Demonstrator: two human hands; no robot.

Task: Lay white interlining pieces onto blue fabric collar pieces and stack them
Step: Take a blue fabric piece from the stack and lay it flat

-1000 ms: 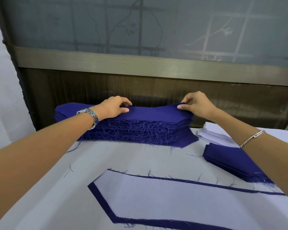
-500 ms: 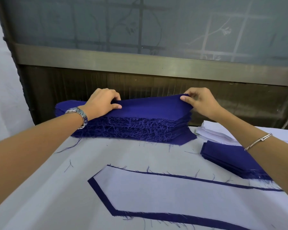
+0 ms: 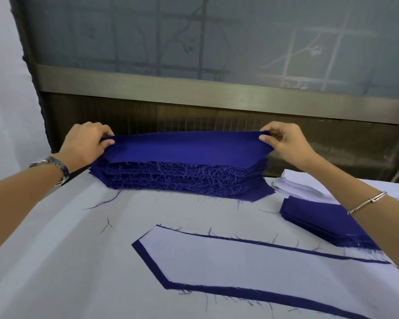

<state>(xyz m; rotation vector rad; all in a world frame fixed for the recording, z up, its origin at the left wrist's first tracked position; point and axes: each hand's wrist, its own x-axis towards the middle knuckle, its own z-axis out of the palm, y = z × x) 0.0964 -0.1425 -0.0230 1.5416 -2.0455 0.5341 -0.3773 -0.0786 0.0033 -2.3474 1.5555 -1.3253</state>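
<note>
Fingers [image 3: 107,142] curled: left hand [image 3: 84,145], right hand [image 3: 286,145] pinch ends of top blue piece [image 3: 184,146] on blue stack [image 3: 182,178]; one interlined piece [image 3: 240,265] done in front of stack, most left.

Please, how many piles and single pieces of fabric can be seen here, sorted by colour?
Blue piles: 2, tall pile and low pile
White piles: 1, interlining pile
Single blue pieces: 1, top piece, pinched by left hand and right hand
Blue under white interlining: 1, covered piece
Total: 5
</note>
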